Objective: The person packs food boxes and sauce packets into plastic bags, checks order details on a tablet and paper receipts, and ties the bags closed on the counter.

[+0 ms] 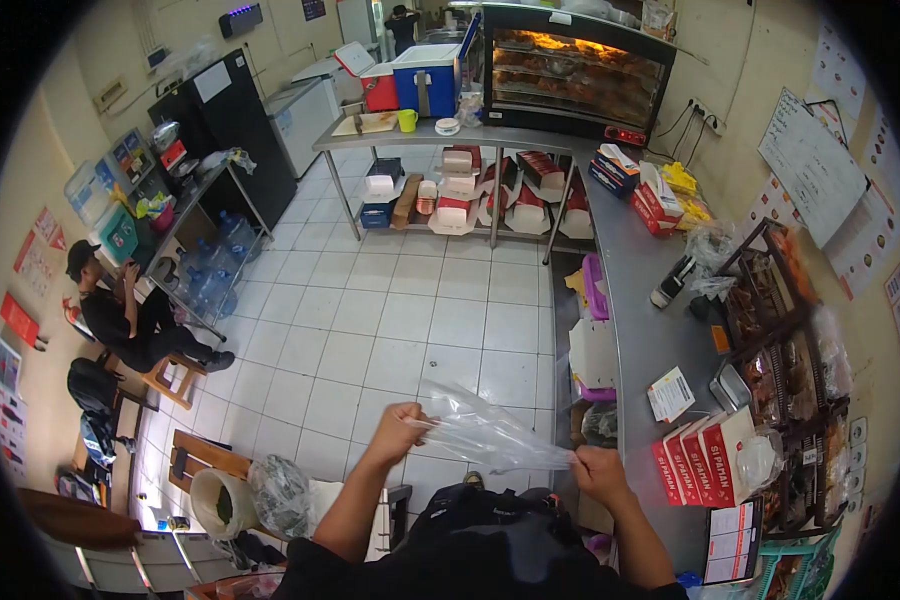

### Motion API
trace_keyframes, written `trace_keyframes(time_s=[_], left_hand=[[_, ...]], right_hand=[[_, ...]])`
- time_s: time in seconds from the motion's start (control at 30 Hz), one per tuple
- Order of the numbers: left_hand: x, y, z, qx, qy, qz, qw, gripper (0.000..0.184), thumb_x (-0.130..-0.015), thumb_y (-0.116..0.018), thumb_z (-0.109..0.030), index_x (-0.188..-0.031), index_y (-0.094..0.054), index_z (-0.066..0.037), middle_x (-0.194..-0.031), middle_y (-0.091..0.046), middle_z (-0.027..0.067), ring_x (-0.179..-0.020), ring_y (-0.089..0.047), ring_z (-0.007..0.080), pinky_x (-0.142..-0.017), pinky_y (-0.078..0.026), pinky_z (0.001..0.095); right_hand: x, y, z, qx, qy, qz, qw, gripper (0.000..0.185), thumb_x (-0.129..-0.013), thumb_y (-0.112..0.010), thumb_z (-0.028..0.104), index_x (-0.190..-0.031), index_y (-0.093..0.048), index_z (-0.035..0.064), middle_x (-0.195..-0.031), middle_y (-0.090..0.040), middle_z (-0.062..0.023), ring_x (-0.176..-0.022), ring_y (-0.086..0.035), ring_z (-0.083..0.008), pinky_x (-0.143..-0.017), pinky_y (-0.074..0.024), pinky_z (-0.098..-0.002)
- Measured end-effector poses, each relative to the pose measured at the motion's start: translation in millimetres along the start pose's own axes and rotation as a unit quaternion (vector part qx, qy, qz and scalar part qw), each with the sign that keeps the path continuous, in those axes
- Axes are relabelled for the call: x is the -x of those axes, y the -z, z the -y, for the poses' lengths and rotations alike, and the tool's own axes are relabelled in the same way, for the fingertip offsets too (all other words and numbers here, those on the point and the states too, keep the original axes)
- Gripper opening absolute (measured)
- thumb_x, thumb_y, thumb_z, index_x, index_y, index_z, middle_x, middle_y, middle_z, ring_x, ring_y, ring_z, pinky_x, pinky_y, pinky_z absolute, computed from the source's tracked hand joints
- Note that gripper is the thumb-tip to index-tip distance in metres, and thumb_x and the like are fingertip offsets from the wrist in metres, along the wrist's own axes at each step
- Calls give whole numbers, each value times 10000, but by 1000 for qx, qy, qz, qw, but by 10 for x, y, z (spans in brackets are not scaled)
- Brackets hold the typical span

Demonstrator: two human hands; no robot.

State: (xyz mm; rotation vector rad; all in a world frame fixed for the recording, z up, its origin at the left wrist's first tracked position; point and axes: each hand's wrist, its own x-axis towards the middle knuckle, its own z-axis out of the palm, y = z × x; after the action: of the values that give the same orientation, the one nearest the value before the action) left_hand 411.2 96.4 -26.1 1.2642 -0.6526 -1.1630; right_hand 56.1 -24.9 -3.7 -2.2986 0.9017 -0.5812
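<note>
A clear plastic bag (485,430) is stretched between my two hands in front of my body, above the tiled floor. My left hand (400,433) is closed in a fist on the bag's left end. Its right end is gripped by my right hand (600,472), which is close to the edge of the steel counter (635,370). The bag looks thin and crumpled, and I see nothing inside it. Red boxes (705,460) printed "SI PAMAN" stand on the counter to the right of my right hand.
A lit warming cabinet (575,80) and a blue cooler box (425,85) stand on the far steel table. Folded boxes (460,190) fill its lower shelf. A person (120,310) sits on a stool at left. A bin (220,500) is at lower left.
</note>
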Motion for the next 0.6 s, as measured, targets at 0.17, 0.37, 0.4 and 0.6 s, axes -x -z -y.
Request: trace_keyframes(time_s=[0.17, 0.37, 0.4, 0.6], left_hand=[[-231, 68, -137, -217, -82, -123, 965, 232, -918, -609, -201, -756, -489, -86, -683, -521, 7, -617, -502, 108, -563, -442, 277], [-540, -604, 526, 257, 136, -213, 933, 211, -940, -458, -175, -1048, -587, -48, -953, -641, 137, -866, -602, 228, -738, -505, 393], [-487, -679, 689, 116, 72, -155, 978, 176, -920, -485, -172, -955, -587, -34, -879, -632, 154, -765, -585, 254, -688, -491, 405], [-303, -450, 1416, -316, -238, -150, 906, 222, -922, -544, -193, -790, -581, -19, -712, -604, 200, -650, -602, 328, -605, -471, 423]], right_hand=[[-284, 1, -130, 6, 46, 33, 998, 196, -837, -598, 146, -708, -527, 17, -633, -525, -170, -619, -572, -365, -554, -431, -426], [-599, -781, -230, -191, -154, 35, 969, 145, -889, -580, 156, -840, -567, 21, -726, -632, -88, -639, -620, -256, -638, -515, -374], [-667, -967, -262, -284, -201, 8, 938, 171, -918, -567, 201, -876, -588, 36, -829, -659, -63, -726, -638, -220, -722, -541, -354], [-1170, -669, -303, -737, -266, -22, 621, 138, -968, -494, 198, -866, -517, 108, -669, -488, 30, -590, -509, -91, -550, -453, -250]])
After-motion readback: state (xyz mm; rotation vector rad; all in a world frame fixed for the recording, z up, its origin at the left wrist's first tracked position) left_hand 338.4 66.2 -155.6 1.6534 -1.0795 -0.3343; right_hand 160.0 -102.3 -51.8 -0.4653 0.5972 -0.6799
